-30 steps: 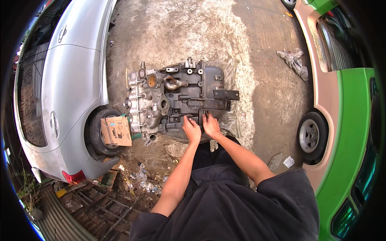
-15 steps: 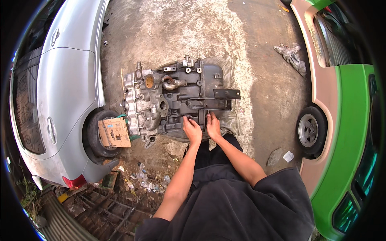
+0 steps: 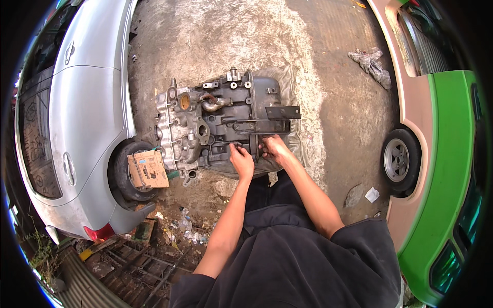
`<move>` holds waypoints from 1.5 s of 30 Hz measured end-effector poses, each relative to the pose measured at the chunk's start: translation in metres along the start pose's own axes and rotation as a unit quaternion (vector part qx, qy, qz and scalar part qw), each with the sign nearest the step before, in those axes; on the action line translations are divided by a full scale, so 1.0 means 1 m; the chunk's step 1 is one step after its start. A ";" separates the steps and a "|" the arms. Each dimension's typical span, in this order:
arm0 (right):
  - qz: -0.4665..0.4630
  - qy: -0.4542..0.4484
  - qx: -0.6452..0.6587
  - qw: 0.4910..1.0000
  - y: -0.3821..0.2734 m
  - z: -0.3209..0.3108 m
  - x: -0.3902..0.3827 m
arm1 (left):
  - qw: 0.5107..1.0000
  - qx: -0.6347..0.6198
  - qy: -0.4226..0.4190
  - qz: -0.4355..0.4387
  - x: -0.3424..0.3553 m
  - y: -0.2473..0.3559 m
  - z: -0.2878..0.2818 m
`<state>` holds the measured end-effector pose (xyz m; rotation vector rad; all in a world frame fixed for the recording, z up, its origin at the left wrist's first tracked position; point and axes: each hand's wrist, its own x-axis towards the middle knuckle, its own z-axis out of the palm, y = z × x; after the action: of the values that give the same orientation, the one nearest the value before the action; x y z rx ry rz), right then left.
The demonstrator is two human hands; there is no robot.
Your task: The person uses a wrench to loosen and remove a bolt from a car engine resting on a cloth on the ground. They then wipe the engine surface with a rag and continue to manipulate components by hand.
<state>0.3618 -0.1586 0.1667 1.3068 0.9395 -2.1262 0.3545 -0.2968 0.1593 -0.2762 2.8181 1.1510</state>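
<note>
Two bare hands sit at the near edge of the engine (image 3: 226, 120), which lies on a grey sheet (image 3: 288, 82) on the concrete ground (image 3: 215, 46), btwn a silver car (image 3: 95, 102) and a green-and-pink vehicle (image 3: 449, 128). Sheet's prob. there to keep grit off; hands approx. level & close, presumably to steady and reach the same spot. L hand (image 3: 242, 161): grip has thumb + fingertips drawn close; can't tell if a small part's btwn them. R hand (image 3: 276, 147): fingers curled in by a dark strip (image 3: 253, 148); can't tell what, if anything, they pinch. Engine looks used: grimy pale metal w/ open ports (image 3: 185, 101) on L, dark block mid., black rounded pan (image 3: 267, 95) + flat bracket (image 3: 282, 113) on R.
</note>
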 end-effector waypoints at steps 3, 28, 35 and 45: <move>0.003 -0.002 0.012 1.000 -0.001 0.005 0.000 | 1.000 0.023 0.014 0.017 0.003 -0.005 0.002; 0.015 -0.125 0.190 0.974 0.004 -0.021 0.009 | 1.000 0.007 -0.005 -0.024 0.001 -0.009 0.003; -0.003 -0.155 0.169 0.973 0.006 -0.021 0.006 | 0.999 0.009 -0.047 -0.006 0.006 -0.011 0.002; 0.016 -0.223 0.215 0.951 0.009 -0.030 0.008 | 0.993 -0.105 0.055 -0.027 0.000 -0.005 0.005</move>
<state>0.3819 -0.1426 0.1472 0.9336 0.2738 -2.5378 0.3559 -0.2973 0.1525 -0.4417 2.7614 1.4644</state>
